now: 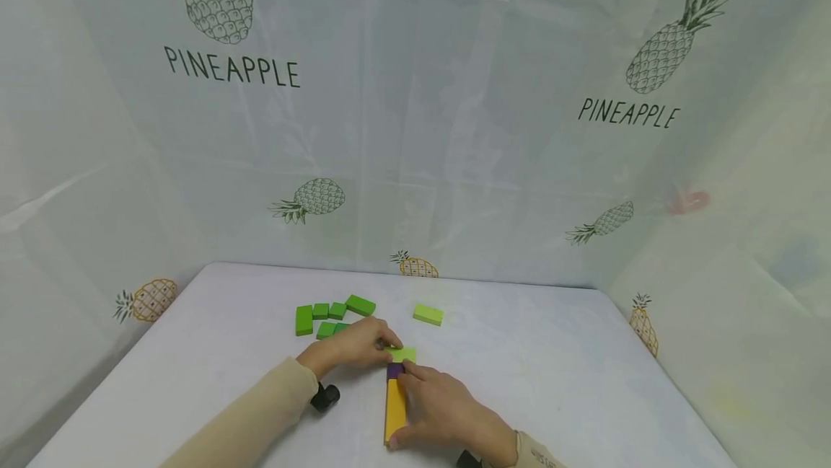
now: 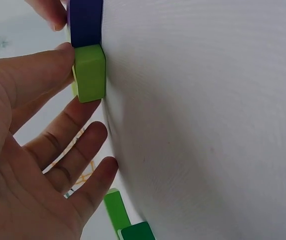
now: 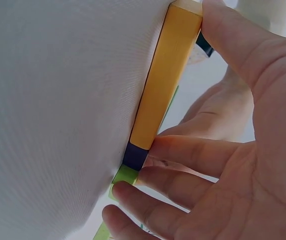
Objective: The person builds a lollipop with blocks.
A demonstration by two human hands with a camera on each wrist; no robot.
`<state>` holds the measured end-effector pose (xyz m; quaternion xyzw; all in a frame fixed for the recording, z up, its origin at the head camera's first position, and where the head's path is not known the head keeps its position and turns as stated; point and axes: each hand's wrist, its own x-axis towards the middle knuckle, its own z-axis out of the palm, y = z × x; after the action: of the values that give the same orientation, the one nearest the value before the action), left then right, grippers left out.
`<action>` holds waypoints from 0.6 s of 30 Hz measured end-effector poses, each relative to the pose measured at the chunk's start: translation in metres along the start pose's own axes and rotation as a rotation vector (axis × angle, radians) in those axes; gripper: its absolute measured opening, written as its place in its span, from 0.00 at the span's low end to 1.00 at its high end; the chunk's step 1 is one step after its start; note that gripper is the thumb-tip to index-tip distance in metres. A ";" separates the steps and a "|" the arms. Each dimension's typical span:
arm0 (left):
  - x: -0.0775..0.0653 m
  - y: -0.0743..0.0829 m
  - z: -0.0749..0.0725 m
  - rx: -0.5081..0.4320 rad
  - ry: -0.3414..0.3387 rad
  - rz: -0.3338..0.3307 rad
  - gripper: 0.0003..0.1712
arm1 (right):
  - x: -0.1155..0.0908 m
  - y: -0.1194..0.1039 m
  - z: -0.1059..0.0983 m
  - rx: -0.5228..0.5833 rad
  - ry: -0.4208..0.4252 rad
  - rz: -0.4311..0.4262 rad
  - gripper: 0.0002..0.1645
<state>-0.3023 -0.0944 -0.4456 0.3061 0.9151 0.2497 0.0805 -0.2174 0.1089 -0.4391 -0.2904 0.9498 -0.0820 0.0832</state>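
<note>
A long yellow block (image 1: 394,410), a small dark purple block (image 1: 393,372) and a light green block (image 1: 405,355) lie end to end in a row on the white table. At the far end, my left hand (image 1: 358,344) pinches the light green block (image 2: 92,75) between thumb and forefinger, its other fingers spread. My right hand (image 1: 444,404) lies along the row's right side. Its thumb presses the near end of the yellow block (image 3: 165,75), while the forefinger touches near the purple block (image 3: 135,156) and another fingertip reaches the light green one.
Several green blocks stand behind my left hand, among them an upright-lying long one (image 1: 304,320) and an angled one (image 1: 360,304). Another light green block (image 1: 428,314) lies beyond the row. A pineapple-printed curtain (image 1: 454,129) hangs around the table (image 1: 571,367).
</note>
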 end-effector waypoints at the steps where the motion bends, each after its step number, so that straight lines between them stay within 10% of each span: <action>1: 0.000 0.000 0.000 -0.002 -0.003 -0.002 0.14 | 0.000 0.000 0.000 0.003 -0.001 0.001 0.59; 18: 0.000 0.001 -0.002 0.000 -0.016 0.003 0.14 | 0.001 -0.002 -0.001 0.015 -0.014 0.015 0.59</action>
<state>-0.3025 -0.0948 -0.4430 0.3094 0.9140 0.2474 0.0875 -0.2176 0.1072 -0.4383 -0.2832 0.9506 -0.0867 0.0928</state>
